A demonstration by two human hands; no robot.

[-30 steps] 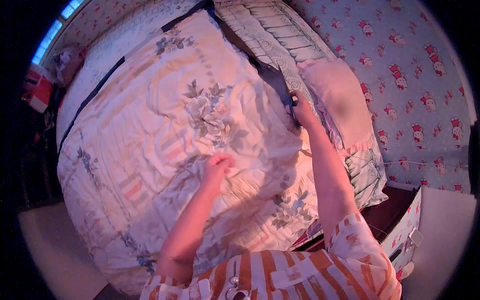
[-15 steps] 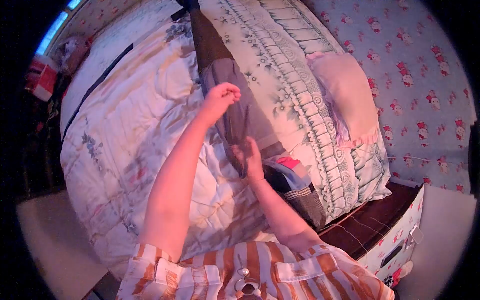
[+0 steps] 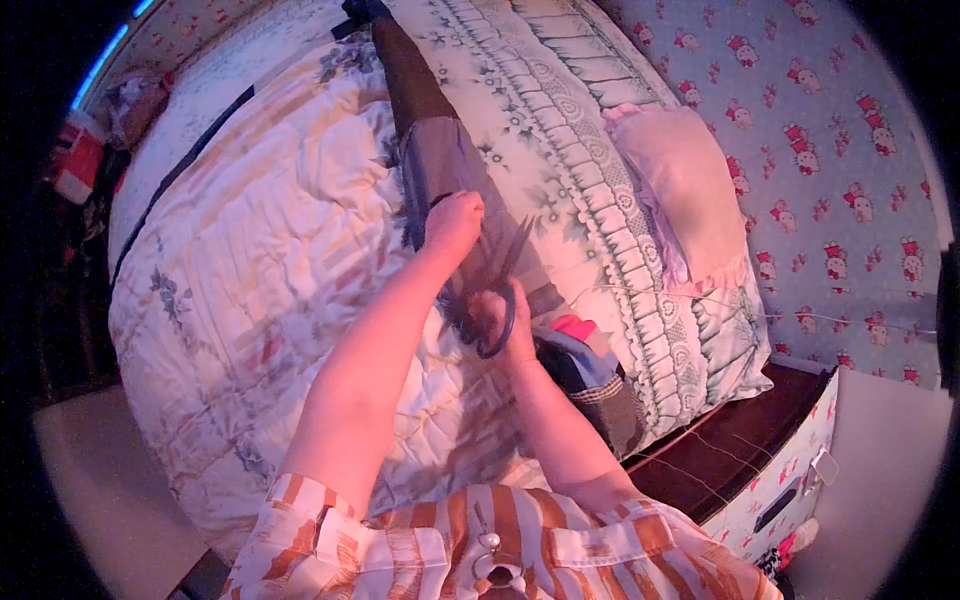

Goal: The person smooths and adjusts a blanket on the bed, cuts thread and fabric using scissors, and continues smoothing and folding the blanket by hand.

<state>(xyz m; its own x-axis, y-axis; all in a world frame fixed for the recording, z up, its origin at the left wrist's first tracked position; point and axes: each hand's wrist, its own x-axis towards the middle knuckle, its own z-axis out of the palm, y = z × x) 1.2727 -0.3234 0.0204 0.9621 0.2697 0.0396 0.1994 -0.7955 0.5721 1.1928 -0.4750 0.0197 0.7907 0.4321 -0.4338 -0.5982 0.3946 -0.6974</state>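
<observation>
My right hand [image 3: 505, 318] is wrapped round the handles of a pair of dark scissors [image 3: 521, 252], whose blades stand apart and point up and to the right. My left hand [image 3: 456, 222] is closed on the grey cloth [image 3: 440, 150] just above and left of the scissors. This cloth lies in a long strip at the folded edge of the floral quilt [image 3: 300, 220]. Below it, beside my right forearm, are a red and blue cloth piece and a checked one [image 3: 598, 388].
A green-patterned sheet [image 3: 560, 200] covers the bed's right part, with a pink pillow [image 3: 690, 195] on it. A thin cord crosses the sheet. An open drawer [image 3: 790, 480] stands at lower right. Red and white packages [image 3: 78, 160] sit at upper left.
The quilt's right edge has been folded left, baring the sheet and grey strip. Both hands came together over the strip. The left hand closed on the cloth, and the scissors now point up, blades apart.
</observation>
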